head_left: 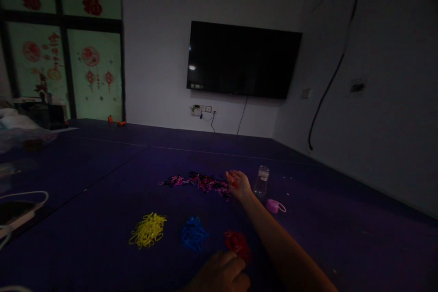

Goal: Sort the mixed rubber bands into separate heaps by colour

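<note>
My right hand [238, 184] reaches far out over the purple floor, its fingers curled at the right end of a long mixed heap of pink, red and dark bands [201, 182]; something red seems to sit in its palm. My left hand [222, 274] rests closed near the bottom edge, right beside a small red pile [237, 242]. A blue pile [193, 233] and a yellow pile [148, 230] lie to the left of the red one.
A clear plastic bottle [262, 181] stands just right of my right hand, with its pink lid [274, 205] on the floor nearer me. A white cable and a device [17, 212] lie at the left edge. A wall television [242, 60] hangs ahead.
</note>
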The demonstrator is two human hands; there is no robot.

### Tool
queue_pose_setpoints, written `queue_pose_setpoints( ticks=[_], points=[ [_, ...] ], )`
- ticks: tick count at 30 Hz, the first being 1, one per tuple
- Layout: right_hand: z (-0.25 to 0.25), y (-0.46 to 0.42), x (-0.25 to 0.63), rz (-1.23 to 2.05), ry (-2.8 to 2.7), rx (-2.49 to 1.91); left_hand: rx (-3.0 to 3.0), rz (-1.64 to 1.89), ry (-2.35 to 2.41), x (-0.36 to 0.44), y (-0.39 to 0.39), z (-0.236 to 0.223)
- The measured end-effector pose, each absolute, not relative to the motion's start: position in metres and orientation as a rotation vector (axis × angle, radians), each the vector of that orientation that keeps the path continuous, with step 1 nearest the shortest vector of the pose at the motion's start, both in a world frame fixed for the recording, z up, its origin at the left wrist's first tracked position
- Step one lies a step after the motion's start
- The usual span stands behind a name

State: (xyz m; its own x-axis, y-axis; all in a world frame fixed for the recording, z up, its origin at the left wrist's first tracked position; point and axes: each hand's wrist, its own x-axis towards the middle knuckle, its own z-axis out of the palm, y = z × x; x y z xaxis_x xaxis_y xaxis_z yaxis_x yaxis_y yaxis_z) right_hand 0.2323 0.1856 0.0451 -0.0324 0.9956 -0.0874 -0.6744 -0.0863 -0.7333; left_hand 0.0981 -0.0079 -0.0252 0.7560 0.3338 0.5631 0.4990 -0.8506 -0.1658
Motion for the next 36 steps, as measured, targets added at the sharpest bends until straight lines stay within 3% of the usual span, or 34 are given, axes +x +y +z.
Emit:
queue_pose_setpoints(
  ticks=[6,13,19,29,31,36],
  points=[
    [0.041,0.182,0.217,1.407,-0.970,-1.010,-2.625,-0.813,-0.715,0.101,-0.008,-0.028],
    [0.041,0.168,0.198,0.267,-1.983,-1.418,-2.626,-0.782,-0.683,0.100,-0.006,-0.031],
    [0.037,0.162,0.198,-0.024,-2.271,-1.425,-2.634,-0.791,-0.681,0.103,-0.004,-0.035],
    [0.032,0.167,0.198,0.119,-2.139,-1.447,-2.641,-0.821,-0.702,0.101,-0.005,-0.035],
    [0.032,0.172,0.197,0.349,-1.964,-1.364,-2.647,-0.818,-0.698,0.101,-0.004,-0.036],
    [0.042,0.187,0.201,1.308,-1.080,-0.920,-2.650,-0.804,-0.714,0.101,-0.005,-0.034]
  ],
)
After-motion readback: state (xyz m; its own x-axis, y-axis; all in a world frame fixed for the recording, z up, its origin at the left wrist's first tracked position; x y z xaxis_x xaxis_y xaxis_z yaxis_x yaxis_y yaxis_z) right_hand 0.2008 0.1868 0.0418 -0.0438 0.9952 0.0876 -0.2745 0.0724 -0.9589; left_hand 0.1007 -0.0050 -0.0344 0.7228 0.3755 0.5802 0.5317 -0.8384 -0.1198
